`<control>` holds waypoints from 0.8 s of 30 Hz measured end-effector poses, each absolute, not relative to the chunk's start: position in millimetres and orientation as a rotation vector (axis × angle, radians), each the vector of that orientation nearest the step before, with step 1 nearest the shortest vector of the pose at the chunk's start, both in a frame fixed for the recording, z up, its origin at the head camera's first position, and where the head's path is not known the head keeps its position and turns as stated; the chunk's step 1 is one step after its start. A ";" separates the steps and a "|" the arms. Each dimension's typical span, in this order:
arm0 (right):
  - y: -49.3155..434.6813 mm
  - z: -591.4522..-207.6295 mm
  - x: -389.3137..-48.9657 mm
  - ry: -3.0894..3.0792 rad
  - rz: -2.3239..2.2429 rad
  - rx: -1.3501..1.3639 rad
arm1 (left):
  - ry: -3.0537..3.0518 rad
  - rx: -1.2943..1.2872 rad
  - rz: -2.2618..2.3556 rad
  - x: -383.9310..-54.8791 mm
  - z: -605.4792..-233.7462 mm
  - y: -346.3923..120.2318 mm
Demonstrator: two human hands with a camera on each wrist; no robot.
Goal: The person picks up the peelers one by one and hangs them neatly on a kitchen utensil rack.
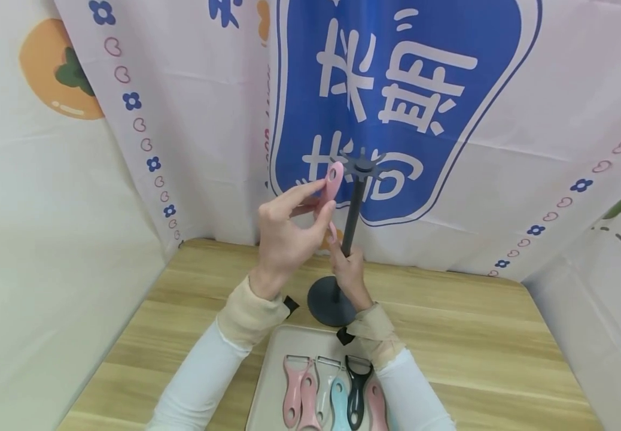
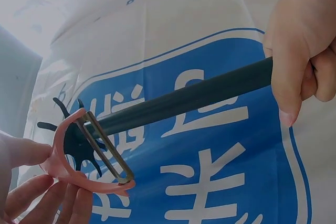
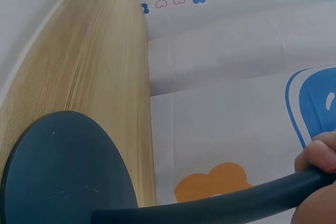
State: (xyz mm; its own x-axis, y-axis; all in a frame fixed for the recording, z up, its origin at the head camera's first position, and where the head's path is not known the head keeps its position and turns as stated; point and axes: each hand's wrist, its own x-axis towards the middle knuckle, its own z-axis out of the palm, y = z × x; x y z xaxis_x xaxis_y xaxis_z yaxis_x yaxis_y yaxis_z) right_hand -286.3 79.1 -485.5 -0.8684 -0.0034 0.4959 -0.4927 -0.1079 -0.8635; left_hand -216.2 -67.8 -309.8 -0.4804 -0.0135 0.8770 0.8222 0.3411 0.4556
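Observation:
My left hand (image 1: 291, 233) pinches a pink peeler (image 1: 332, 182) between thumb and fingers, its handle's hole uppermost. That handle end is right beside the hooks of the dark rack (image 1: 362, 166). In the left wrist view the peeler (image 2: 65, 169) shows its metal blade and overlaps the hooks. Lower down, my right hand (image 1: 349, 272) grips the rack's post, fingers wrapped around it in the left wrist view. The round base (image 1: 323, 302) stands on the table and fills the lower left of the right wrist view.
A pale tray (image 1: 267, 371) lies at the near edge of the wooden table (image 1: 477, 341), holding several peelers in pink, white, light blue and black (image 1: 358, 389). A printed curtain (image 1: 224, 137) hangs close behind the rack and along both sides.

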 end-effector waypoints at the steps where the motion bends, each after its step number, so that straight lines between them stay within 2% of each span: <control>1: 78.5 -485.1 -286.6 -1.835 2.040 0.548 | -1.760 -0.720 -1.249 -216.6 -309.4 -67.3; 24: 79.9 -484.8 -286.3 -1.812 2.070 0.575 | -1.798 -0.695 -1.286 -224.1 -318.1 -56.7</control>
